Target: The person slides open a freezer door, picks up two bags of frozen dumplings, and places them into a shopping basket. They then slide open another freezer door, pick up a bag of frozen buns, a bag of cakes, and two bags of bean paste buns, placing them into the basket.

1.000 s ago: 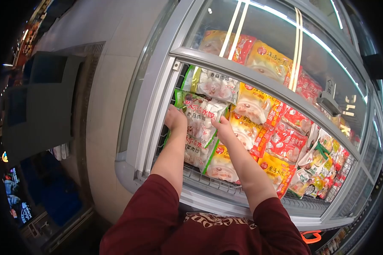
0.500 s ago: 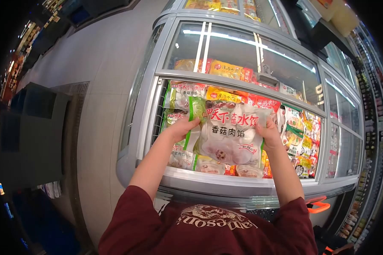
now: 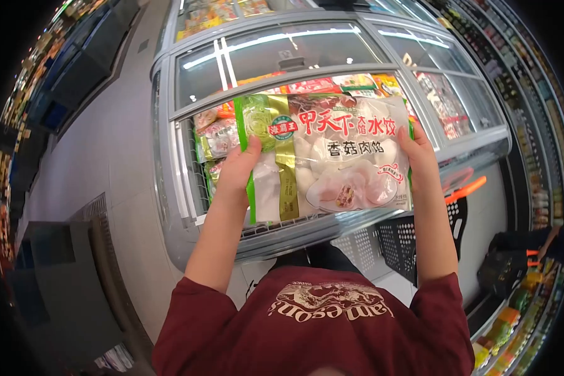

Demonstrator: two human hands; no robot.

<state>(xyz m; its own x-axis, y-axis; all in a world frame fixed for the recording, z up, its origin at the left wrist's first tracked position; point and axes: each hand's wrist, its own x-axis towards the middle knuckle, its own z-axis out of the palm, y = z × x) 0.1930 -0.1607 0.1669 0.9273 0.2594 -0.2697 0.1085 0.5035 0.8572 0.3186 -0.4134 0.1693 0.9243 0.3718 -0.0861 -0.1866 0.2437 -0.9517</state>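
Between my two hands is a large bag of frozen dumplings [image 3: 332, 156], its printed front facing up at me. The bag is clear with a green and gold left edge, red and black lettering and a picture of dumplings. My left hand [image 3: 239, 166] is closed on its green left edge, thumb on the front. My right hand [image 3: 418, 155] grips the opposite edge the same way; the fingers of both hands are largely hidden behind the bag. Below the bag is the opened section of a chest freezer [image 3: 163, 135], holding more packs such as a dumpling bag [image 3: 221, 139].
Sliding glass lids [image 3: 282, 53] cover the freezer's far part. A black shopping basket [image 3: 402, 241] with an orange handle [image 3: 467, 189] is at the right, beside the freezer. Stocked shelves [image 3: 514, 326] line the right, and a dark cabinet [image 3: 62, 282] stands at left.
The bag has come up out of the freezer, nearer to me, and appears larger. Both hands keep hold of it. My view has turned right, bringing the basket into sight.
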